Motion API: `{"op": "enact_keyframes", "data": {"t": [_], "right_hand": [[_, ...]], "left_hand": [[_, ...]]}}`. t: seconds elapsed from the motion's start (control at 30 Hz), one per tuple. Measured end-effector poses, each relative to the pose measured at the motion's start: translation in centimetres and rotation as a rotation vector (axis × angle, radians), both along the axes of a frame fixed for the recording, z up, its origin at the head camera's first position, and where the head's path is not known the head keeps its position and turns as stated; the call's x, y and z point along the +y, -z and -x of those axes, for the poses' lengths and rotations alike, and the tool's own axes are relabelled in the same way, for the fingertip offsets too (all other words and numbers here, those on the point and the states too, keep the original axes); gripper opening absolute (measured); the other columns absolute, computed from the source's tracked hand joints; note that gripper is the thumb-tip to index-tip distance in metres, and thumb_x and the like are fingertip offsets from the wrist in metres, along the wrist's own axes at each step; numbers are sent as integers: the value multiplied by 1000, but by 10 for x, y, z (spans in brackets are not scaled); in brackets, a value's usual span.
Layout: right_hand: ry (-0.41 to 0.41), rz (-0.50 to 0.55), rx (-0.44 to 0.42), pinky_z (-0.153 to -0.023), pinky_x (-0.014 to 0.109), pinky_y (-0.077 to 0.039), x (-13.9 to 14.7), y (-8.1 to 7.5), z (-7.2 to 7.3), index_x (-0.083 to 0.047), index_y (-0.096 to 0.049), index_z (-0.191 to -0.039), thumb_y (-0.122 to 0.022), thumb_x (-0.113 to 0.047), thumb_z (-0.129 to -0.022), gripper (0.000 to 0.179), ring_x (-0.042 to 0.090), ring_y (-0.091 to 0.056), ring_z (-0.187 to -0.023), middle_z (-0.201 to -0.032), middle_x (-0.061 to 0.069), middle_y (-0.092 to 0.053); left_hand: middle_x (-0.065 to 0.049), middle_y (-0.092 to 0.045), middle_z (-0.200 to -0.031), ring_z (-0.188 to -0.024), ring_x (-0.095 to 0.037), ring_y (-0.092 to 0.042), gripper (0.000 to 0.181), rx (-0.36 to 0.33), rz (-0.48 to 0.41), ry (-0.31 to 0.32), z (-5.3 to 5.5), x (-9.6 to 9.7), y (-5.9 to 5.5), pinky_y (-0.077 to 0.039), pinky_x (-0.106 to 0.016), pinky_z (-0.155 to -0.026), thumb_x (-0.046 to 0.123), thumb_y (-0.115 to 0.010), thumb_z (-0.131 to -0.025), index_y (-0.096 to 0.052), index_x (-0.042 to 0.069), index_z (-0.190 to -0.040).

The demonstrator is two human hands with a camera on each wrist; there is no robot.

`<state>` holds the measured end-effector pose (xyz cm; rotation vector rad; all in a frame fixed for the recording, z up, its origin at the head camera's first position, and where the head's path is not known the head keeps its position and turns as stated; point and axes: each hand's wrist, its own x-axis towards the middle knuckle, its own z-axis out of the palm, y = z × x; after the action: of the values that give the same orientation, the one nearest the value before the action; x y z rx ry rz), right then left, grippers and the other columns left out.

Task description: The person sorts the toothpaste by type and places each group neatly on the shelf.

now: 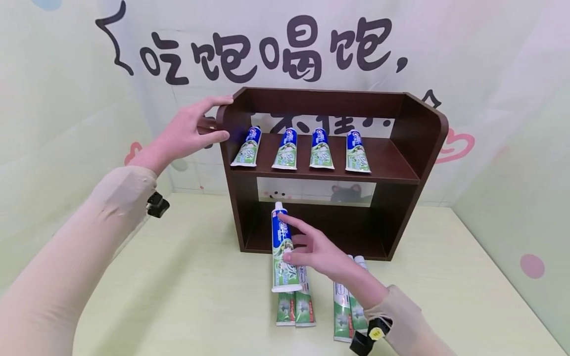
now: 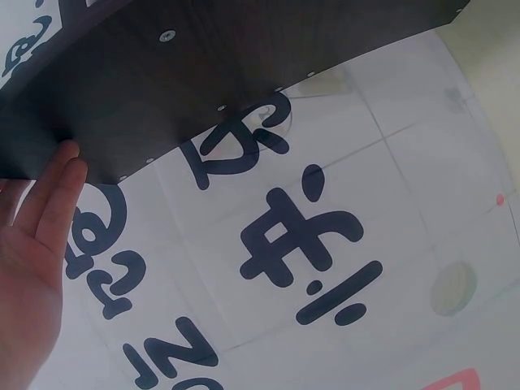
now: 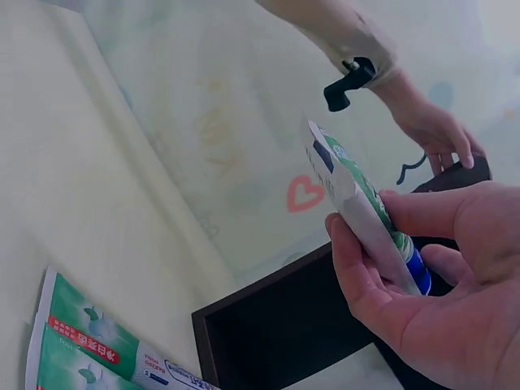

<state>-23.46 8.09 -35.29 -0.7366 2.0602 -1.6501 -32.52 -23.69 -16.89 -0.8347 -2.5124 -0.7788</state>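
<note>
My right hand point(image 1: 322, 252) pinches a blue and green toothpaste tube point(image 1: 281, 247) between thumb and fingers, its white cap pointing up, in front of the lower shelf. In the right wrist view the same tube point(image 3: 366, 211) shows its pale back. My left hand point(image 1: 189, 131) rests on the upper left side of the dark brown two-tier shelf point(image 1: 325, 175), fingers on its edge; in the left wrist view its fingertips point(image 2: 71, 154) touch the side panel. Several matching blue and green tubes point(image 1: 285, 149) lie spaced in a row on the upper tier.
Below the held tube, two green and white toothpaste tubes point(image 1: 305, 306) lie on the pale table point(image 1: 187, 291). Two more such tubes point(image 1: 343, 311) lie to the right, partly behind my right forearm. A wall with black lettering point(image 1: 303, 49) stands behind the shelf.
</note>
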Motion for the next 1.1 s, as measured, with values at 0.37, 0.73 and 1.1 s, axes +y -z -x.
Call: {"op": "enact_keyframes", "data": {"t": [0.37,0.73,1.1], "right_hand": [[114,23,28,-96,41,-58,21,-24,-13,-50,-33,-148,-70,-18,-92,75,27,-64,-119,-142,12,-52],[187,-12,107,-101,45,-54,47,-49,-15,-44,-23,-154,-68,-23,-93,79,39,-51,-136,-159,14,-33],[111,19,69,-98,46,-56,64,-53,-22,-42,-19,-155,-70,-22,-91,85,39,-53,-134,-161,14,-28]], "left_hand": [[5,-37,-160,-117,-35,-66,64,10,-2,0,-2,0,0,-51,-6,-88,20,-69,-93,-40,22,-150],[0,-40,-158,-115,-37,-67,63,40,-4,1,-1,1,-2,-51,-5,-88,20,-68,-93,-41,19,-150],[2,-38,-159,-117,-36,-66,64,17,3,-6,-2,2,0,-52,-7,-88,19,-68,-93,-40,22,-150]]}}
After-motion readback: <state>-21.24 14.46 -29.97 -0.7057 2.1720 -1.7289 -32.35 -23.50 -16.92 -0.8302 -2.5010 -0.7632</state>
